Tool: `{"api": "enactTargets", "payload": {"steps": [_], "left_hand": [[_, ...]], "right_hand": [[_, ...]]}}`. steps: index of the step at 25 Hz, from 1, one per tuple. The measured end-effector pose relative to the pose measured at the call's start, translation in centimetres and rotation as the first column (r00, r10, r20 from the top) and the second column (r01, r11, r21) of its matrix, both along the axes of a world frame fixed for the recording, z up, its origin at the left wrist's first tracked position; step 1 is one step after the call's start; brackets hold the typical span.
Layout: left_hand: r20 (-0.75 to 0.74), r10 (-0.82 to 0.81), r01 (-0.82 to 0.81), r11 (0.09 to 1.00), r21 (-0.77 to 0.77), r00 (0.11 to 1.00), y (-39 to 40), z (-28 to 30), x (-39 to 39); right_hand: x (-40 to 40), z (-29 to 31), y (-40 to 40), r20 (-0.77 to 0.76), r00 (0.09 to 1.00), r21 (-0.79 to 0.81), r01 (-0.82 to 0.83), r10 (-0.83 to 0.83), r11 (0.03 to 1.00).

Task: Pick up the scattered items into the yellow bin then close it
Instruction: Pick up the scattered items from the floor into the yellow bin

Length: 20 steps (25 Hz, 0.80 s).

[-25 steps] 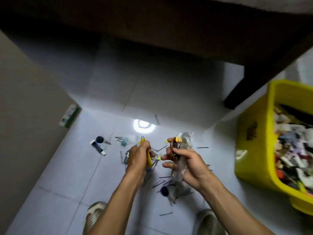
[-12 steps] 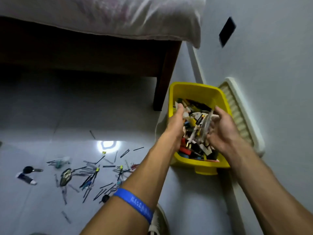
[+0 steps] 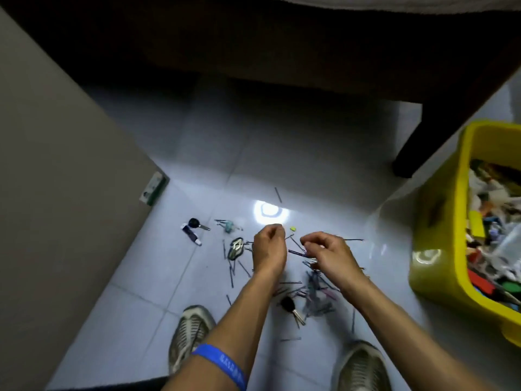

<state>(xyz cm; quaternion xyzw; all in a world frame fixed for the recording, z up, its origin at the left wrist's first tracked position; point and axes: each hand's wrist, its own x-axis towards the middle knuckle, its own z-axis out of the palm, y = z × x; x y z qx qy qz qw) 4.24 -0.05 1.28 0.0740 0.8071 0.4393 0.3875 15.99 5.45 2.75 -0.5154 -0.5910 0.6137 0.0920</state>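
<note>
Pale floor tiles (image 3: 282, 153) carry most of the clutter: pins (image 3: 296, 289) and a key (image 3: 291, 306) at 6 o'clock, an emblem (image 3: 235, 247) and another key (image 3: 197, 223) at 9. Left hand (image 3: 269, 249) and right hand (image 3: 327, 253) hover curled over the pins; whether either grasps one, I cannot tell. Nearly full, the bin (image 3: 439, 241) stands lidless at 3 o'clock. Judged roughly: most items binned, floor remnants and closing remain.

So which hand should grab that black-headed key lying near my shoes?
Probably the right hand: the black-headed key lies between both forearms but nearer the yellow bin, which stands on the right.
</note>
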Motion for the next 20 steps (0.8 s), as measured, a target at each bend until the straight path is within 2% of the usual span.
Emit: {"api": "enactTargets", "payload": {"steps": [3,6,8,10,11,13,16,18,20], "left_hand": [[-0.171,0.021,-0.044,0.99,-0.133,0.985,-2.3,-3.5,-8.5],[-0.332,-0.059,-0.07,0.93,-0.361,0.941,-4.5,-7.2,-15.4],[-0.355,-0.134,-0.063,0.868,-0.492,0.925,-5.0,-9.1,-17.6],[-0.306,-0.189,0.013,0.868,-0.497,0.933,-4.9,-10.4,-17.4],[-0.302,-0.25,0.087,0.882,-0.464,0.92,-4.7,-10.9,-16.7],[-0.357,-0.382,0.26,0.902,-0.344,0.852,-4.5,-11.4,-14.1],[-0.392,-0.55,0.503,0.835,-0.223,0.738,-5.3,-10.9,-8.0],[-0.383,-0.598,0.581,0.795,-0.175,0.704,-5.6,-10.6,-5.9],[-0.414,-0.544,0.504,0.837,-0.212,0.73,-5.9,-10.3,-5.6]], "right_hand": [[-5.1,-3.8,1.3,0.165,0.946,0.188,-0.309,0.28,0.932],[-9.2,-7.0,4.4,0.418,0.821,0.397,-0.549,0.388,0.735],[-11.6,-8.9,6.6,0.575,0.684,0.381,-0.709,0.449,0.593],[-13.0,-10.7,8.1,0.686,0.526,0.289,-0.831,0.502,0.475],[-13.2,-11.4,8.5,0.711,0.481,0.271,-0.86,0.513,0.431],[-12.5,-12.4,8.3,0.708,0.468,0.3,-0.877,0.529,0.375],[-9.3,-12.7,5.2,0.613,0.518,0.401,-0.855,0.597,0.33],[-7.0,-12.0,3.6,0.529,0.577,0.438,-0.814,0.622,0.382],[-5.8,-11.6,3.8,0.515,0.653,0.461,-0.757,0.555,0.463]]}}
